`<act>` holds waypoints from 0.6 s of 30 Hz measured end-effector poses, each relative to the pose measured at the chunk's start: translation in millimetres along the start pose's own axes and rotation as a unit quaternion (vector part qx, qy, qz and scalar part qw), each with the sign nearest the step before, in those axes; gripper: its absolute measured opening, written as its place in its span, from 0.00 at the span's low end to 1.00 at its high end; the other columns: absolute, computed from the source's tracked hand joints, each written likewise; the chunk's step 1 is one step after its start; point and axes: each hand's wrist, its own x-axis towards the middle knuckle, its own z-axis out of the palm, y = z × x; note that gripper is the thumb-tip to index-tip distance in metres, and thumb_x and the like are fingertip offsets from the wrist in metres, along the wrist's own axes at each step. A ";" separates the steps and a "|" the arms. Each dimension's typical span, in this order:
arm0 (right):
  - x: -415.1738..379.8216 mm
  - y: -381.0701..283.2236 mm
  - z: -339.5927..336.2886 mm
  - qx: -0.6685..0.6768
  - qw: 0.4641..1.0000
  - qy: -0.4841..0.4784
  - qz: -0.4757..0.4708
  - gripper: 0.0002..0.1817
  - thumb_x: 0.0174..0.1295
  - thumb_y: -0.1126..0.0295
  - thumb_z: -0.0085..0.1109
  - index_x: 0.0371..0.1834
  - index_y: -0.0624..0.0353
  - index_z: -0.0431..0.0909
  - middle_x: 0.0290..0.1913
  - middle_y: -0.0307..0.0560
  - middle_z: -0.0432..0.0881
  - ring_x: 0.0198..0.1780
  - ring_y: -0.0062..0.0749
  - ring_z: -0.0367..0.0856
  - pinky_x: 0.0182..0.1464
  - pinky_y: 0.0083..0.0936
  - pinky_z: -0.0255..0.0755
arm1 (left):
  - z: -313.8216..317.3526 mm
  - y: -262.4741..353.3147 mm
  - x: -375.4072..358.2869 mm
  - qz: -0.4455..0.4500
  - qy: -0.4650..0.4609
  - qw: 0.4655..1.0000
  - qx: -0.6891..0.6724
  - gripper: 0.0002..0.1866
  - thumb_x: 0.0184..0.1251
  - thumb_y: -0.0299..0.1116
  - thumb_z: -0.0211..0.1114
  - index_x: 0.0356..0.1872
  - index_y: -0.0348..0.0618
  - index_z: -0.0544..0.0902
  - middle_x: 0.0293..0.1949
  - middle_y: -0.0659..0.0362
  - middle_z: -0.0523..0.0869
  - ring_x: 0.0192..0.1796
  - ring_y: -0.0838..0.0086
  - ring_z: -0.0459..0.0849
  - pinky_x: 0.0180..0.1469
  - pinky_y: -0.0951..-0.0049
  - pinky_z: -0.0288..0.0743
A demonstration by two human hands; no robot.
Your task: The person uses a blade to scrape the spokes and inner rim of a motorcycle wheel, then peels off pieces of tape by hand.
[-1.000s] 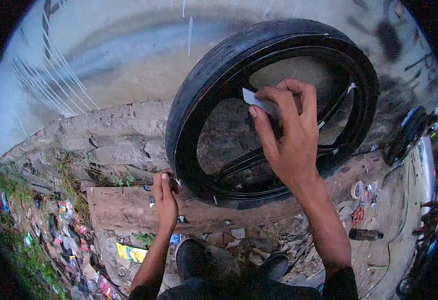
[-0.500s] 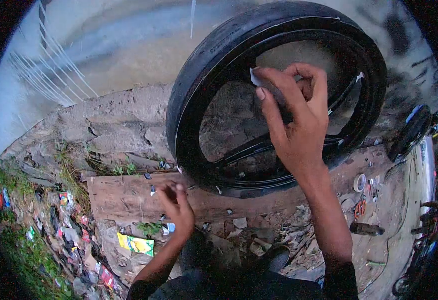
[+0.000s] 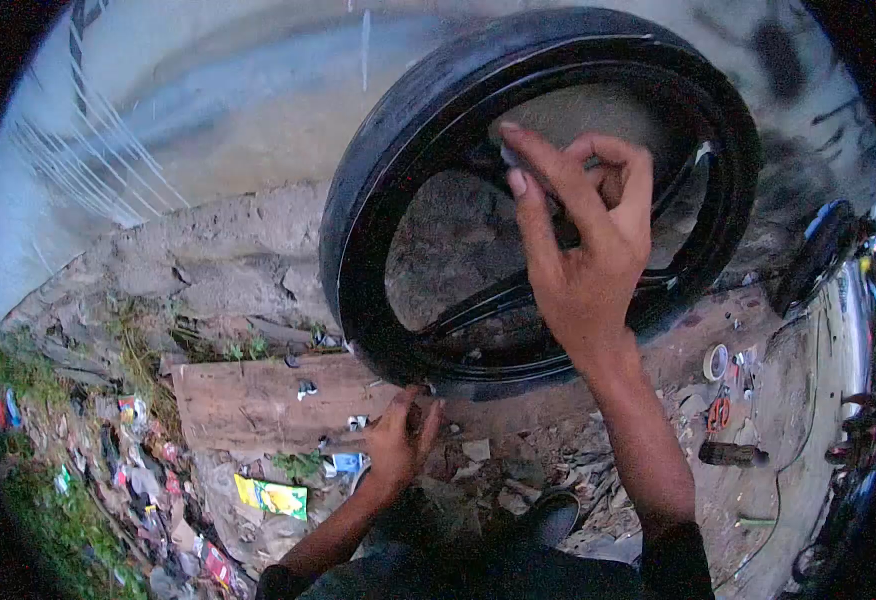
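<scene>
A black motorcycle wheel with its tyre (image 3: 373, 170) leans against the wall. My right hand (image 3: 588, 230) is in front of the wheel's upper part, thumb and forefinger pinched on a small pale scrap (image 3: 509, 157), mostly hidden by the fingertips. My left hand (image 3: 398, 440) is low at the tyre's bottom edge, fingers half curled with a gap between finger and thumb. Its fingertips are right by a tiny white bit (image 3: 427, 388) on the tyre. Another white piece (image 3: 701, 152) sticks to the wheel's right side.
The wheel's foot is at a wooden plank (image 3: 248, 400). To the right lie a tape roll (image 3: 716, 362), orange-handled scissors (image 3: 719, 413) and a dark bottle-like object (image 3: 734, 454). Litter and a yellow packet (image 3: 271, 495) are at left. Another dark wheel (image 3: 826, 245) stands far right.
My left hand has moved right and slightly lower, to the tyre's bottom edge. The right hand keeps its pinch nearly in place. The view has shifted slightly.
</scene>
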 end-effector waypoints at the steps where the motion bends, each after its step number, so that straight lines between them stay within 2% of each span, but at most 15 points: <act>1: -1.7 -1.4 -0.5 0.011 1.000 0.005 0.006 0.19 0.62 0.77 0.68 0.57 0.49 0.87 0.47 0.46 0.73 0.38 0.29 0.73 0.41 0.25 0.72 | 2.3 -1.7 1.5 -0.001 0.008 1.000 0.001 0.17 0.64 0.34 0.77 0.49 0.39 0.82 0.27 0.54 0.85 0.23 0.66 0.83 0.26 0.66 0.77; 5: -8.4 -5.4 -0.8 0.047 0.998 -0.017 0.049 0.20 0.61 0.77 0.69 0.57 0.48 0.87 0.46 0.47 0.74 0.38 0.32 0.74 0.40 0.28 0.73 | 2.8 -0.2 8.0 0.002 0.025 1.000 0.007 0.18 0.64 0.34 0.77 0.51 0.40 0.82 0.22 0.54 0.83 0.21 0.65 0.83 0.26 0.65 0.76; 6: -8.8 -3.9 -1.0 0.033 0.999 -0.028 0.020 0.18 0.65 0.78 0.66 0.57 0.52 0.87 0.49 0.46 0.71 0.42 0.28 0.74 0.45 0.24 0.71 | 4.6 -2.7 8.3 0.008 0.030 1.000 0.005 0.18 0.64 0.34 0.77 0.51 0.40 0.82 0.22 0.53 0.83 0.21 0.65 0.83 0.26 0.65 0.76; 9: -9.3 -10.4 -0.6 0.058 0.995 -0.043 0.061 0.18 0.65 0.78 0.66 0.57 0.52 0.86 0.49 0.46 0.72 0.42 0.28 0.74 0.44 0.24 0.71 | 9.9 -10.0 4.8 0.006 0.031 0.999 0.013 0.18 0.64 0.34 0.77 0.50 0.40 0.82 0.23 0.53 0.84 0.22 0.65 0.84 0.25 0.65 0.76; 12: -9.0 -8.1 2.9 0.042 0.997 -0.041 0.052 0.19 0.63 0.74 0.68 0.58 0.48 0.85 0.48 0.49 0.74 0.36 0.35 0.78 0.39 0.32 0.77 | 12.6 -12.0 4.8 0.015 0.043 0.999 0.011 0.17 0.65 0.34 0.77 0.50 0.40 0.82 0.23 0.52 0.84 0.22 0.63 0.84 0.25 0.65 0.76; 18: -8.6 -10.7 6.2 0.054 0.996 -0.034 0.063 0.19 0.63 0.74 0.68 0.58 0.50 0.84 0.48 0.50 0.74 0.36 0.36 0.78 0.39 0.32 0.77 | 12.9 -12.9 4.4 0.013 0.042 0.999 -0.003 0.16 0.66 0.32 0.75 0.51 0.40 0.81 0.24 0.50 0.85 0.23 0.61 0.86 0.27 0.64 0.77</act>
